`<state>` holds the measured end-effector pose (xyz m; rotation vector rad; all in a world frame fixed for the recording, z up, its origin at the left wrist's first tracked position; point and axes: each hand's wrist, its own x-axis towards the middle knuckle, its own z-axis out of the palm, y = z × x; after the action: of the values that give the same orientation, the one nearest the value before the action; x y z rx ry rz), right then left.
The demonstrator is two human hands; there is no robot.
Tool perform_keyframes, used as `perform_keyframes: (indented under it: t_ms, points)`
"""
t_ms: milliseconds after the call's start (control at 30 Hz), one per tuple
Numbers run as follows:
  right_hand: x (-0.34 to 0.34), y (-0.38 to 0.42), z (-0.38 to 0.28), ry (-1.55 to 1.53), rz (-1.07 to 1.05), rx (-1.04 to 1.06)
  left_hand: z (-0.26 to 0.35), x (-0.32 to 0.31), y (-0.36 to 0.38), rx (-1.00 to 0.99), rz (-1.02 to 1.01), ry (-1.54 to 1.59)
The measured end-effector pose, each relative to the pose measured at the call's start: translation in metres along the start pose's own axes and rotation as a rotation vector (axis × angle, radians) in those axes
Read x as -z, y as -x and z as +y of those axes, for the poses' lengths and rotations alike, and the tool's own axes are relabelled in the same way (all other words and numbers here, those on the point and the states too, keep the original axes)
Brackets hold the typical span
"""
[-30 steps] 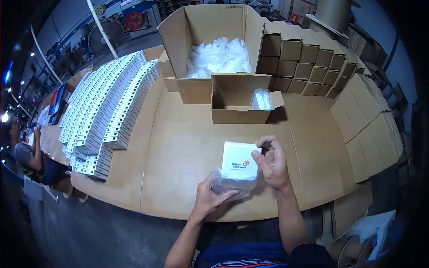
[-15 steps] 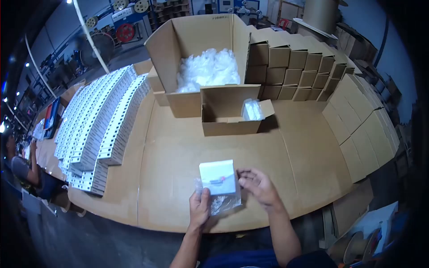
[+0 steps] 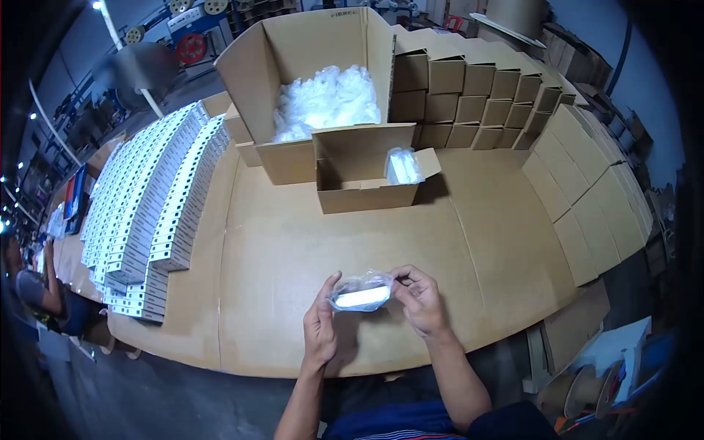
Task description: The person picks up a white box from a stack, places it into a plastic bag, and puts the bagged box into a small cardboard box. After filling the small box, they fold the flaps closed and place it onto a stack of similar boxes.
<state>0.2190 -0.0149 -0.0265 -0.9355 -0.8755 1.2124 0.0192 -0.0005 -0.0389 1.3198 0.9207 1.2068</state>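
Observation:
A small white box (image 3: 362, 297) sits inside a clear plastic bag (image 3: 370, 279), seen nearly edge-on above the table's near part. My left hand (image 3: 320, 323) grips the bag's left side between thumb and fingers. On the other side, my right hand (image 3: 422, 302) pinches the bag's upper right edge. Beyond my hands stands an open small carton (image 3: 370, 199) with a plastic-wrapped item (image 3: 402, 166) at its right end. Behind it, a large open carton (image 3: 290, 163) holds a heap of clear plastic bags (image 3: 330, 99).
Rows of stacked white boxes (image 3: 143, 205) stand at the left. Brown cartons (image 3: 440, 106) are stacked at the back right, with more cartons (image 3: 594, 198) along the right edge of the table (image 3: 352, 249). A person (image 3: 48, 290) is at the far left.
The white box has tipped from showing its broad face to nearly edge-on, inside the bag. My right hand has closed on the bag's edge. The view has shifted slightly.

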Motion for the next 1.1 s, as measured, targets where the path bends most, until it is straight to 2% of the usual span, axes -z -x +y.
perform_keyframes:
  t_ms: [33, 167, 267, 300, 400, 533, 567, 700, 800, 867, 967, 1067, 1100]
  points:
    - [0.002, 0.001, 0.001, 0.001, -0.007, -0.023, -0.012, -0.001, -0.002, -0.056, 0.040, 0.019]
    - [0.002, 0.001, 0.016, -0.311, 0.041, 0.004, -0.004, -0.016, -0.009, -0.027, 0.141, 0.265]
    - [-0.024, 0.009, -0.012, -0.322, -0.002, 0.064, 0.004, -0.019, -0.010, 0.047, 0.147, 0.336]
    - [-0.022, 0.011, -0.004, -0.141, -0.013, 0.115, 0.005, -0.020, -0.011, 0.034, 0.140, 0.346]
    - [-0.020, 0.011, 0.009, 0.013, 0.026, 0.057, 0.006, -0.024, -0.012, 0.013, 0.112, 0.356]
    - [-0.013, 0.010, 0.016, 0.036, 0.041, 0.090, 0.011, -0.021, -0.009, -0.046, 0.095, 0.226]
    - [-0.014, 0.010, 0.015, 0.057, 0.049, 0.152, 0.014, -0.021, -0.010, -0.080, 0.087, 0.170]
    - [-0.014, 0.009, 0.005, 0.079, -0.008, 0.159, 0.017, -0.011, -0.008, 0.046, -0.099, -0.004]
    - [-0.012, 0.009, 0.002, 0.212, -0.077, 0.218, 0.011, -0.016, -0.004, 0.186, -0.078, 0.329]
    - [-0.005, 0.007, 0.006, 0.327, -0.113, 0.267, 0.010, -0.017, -0.003, 0.228, -0.030, 0.380]
    - [-0.002, 0.013, 0.008, 0.238, -0.118, 0.116, 0.012, -0.020, -0.005, 0.215, 0.012, 0.389]
    - [-0.006, 0.015, 0.003, 0.125, -0.002, 0.058, 0.005, -0.021, -0.004, 0.296, 0.122, 0.394]
    - [-0.005, 0.013, 0.003, 0.127, 0.106, 0.132, 0.004, -0.022, -0.006, 0.267, 0.162, 0.385]
